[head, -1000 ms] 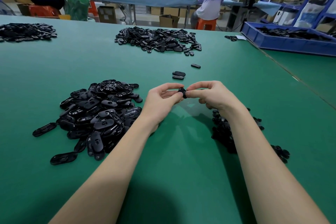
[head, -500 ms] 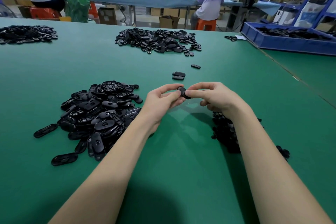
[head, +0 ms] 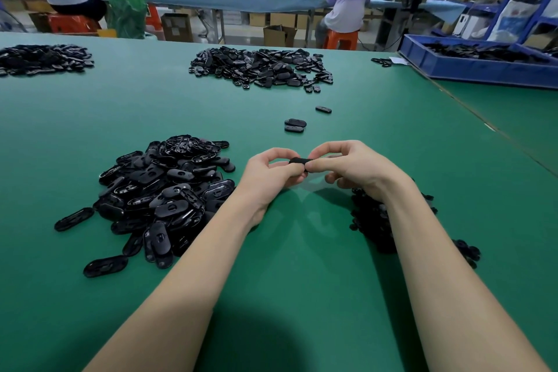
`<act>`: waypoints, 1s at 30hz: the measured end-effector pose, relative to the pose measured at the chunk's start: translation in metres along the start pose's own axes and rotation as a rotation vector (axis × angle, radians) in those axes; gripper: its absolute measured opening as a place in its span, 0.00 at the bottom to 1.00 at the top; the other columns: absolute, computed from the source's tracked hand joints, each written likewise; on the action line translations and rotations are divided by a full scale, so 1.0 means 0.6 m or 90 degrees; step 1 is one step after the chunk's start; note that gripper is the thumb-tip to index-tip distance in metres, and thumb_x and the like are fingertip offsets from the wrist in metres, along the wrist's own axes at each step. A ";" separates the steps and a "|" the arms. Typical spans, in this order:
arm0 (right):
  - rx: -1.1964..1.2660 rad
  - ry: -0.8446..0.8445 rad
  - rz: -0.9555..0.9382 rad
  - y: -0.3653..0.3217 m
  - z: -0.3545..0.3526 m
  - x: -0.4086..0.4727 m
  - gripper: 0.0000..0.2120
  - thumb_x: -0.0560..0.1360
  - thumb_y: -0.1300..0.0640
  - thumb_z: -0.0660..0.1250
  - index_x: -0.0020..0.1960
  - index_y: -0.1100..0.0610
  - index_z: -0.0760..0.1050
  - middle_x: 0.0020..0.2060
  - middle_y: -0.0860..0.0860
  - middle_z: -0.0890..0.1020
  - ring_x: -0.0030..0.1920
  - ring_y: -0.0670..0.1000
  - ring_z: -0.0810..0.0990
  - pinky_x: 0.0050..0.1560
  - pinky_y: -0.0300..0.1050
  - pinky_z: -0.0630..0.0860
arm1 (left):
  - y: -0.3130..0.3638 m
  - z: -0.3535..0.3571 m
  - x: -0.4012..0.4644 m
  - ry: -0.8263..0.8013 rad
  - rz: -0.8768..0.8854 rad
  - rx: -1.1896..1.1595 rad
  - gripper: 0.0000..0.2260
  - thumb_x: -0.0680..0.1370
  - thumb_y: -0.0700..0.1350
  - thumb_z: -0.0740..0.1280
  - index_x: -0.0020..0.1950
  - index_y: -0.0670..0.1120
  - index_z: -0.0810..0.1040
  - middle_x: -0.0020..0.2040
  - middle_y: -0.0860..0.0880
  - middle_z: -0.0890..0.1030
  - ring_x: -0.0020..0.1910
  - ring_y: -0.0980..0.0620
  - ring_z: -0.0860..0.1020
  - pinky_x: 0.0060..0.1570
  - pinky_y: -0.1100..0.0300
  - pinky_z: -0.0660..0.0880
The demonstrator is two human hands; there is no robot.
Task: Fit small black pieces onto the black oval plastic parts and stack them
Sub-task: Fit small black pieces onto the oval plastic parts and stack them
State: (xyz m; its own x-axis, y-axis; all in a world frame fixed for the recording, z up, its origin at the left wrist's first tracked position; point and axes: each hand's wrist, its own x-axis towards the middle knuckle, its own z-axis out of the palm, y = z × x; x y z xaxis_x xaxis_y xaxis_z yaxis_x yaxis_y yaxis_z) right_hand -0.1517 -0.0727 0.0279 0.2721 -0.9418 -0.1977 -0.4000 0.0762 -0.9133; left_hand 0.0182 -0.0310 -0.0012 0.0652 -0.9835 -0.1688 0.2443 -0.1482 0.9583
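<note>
At frame centre, the left hand point(head: 271, 178) and right hand point(head: 350, 169) meet above the green bench point(head: 302, 281), each grip pinching one end of a black oval part point(head: 299, 161) held level between the fingertips. Left of the hands lies a heap of oval parts point(head: 163, 196); small black pieces point(head: 374, 220) lie under the right wrist. Beyond, two finished parts point(head: 294, 125) touch. Farther, upper centre, a second heap point(head: 262, 68); upper right, a blue tray point(head: 483, 65).
</note>
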 end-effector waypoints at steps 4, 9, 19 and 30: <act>-0.012 -0.003 -0.018 -0.001 -0.001 -0.001 0.04 0.72 0.58 0.78 0.44 0.52 0.84 0.39 0.53 0.81 0.29 0.45 0.71 0.28 0.36 0.64 | -0.002 -0.001 -0.001 -0.008 -0.003 -0.009 0.08 0.74 0.31 0.71 0.47 0.42 0.79 0.42 0.42 0.86 0.39 0.48 0.82 0.58 0.55 0.79; -0.065 0.025 -0.014 -0.001 -0.001 0.000 0.04 0.69 0.55 0.80 0.41 0.52 0.85 0.32 0.47 0.79 0.27 0.45 0.69 0.28 0.37 0.64 | -0.001 -0.005 -0.001 -0.007 0.016 0.025 0.08 0.75 0.30 0.71 0.47 0.42 0.79 0.43 0.41 0.86 0.37 0.50 0.83 0.52 0.58 0.81; -0.084 0.055 -0.029 0.004 0.012 0.009 0.05 0.68 0.55 0.78 0.36 0.53 0.82 0.26 0.44 0.77 0.24 0.43 0.67 0.28 0.36 0.63 | -0.004 -0.004 -0.001 0.026 0.022 0.063 0.07 0.74 0.32 0.73 0.47 0.42 0.80 0.41 0.43 0.86 0.38 0.49 0.84 0.49 0.59 0.81; -0.038 0.127 -0.077 0.002 0.025 0.014 0.04 0.70 0.53 0.78 0.41 0.51 0.83 0.25 0.39 0.77 0.24 0.39 0.71 0.26 0.29 0.65 | 0.003 -0.025 0.007 0.065 0.224 0.338 0.08 0.74 0.39 0.74 0.49 0.51 0.83 0.44 0.52 0.86 0.42 0.58 0.84 0.50 0.67 0.78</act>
State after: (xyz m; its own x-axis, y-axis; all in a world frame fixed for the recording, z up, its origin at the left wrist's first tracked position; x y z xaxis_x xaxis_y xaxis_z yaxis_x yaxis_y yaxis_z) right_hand -0.1366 -0.0756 0.0198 0.1457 -0.9893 -0.0092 -0.4276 -0.0546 -0.9023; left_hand 0.0336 -0.0342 -0.0034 0.1520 -0.9718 0.1804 -0.3181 0.1248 0.9398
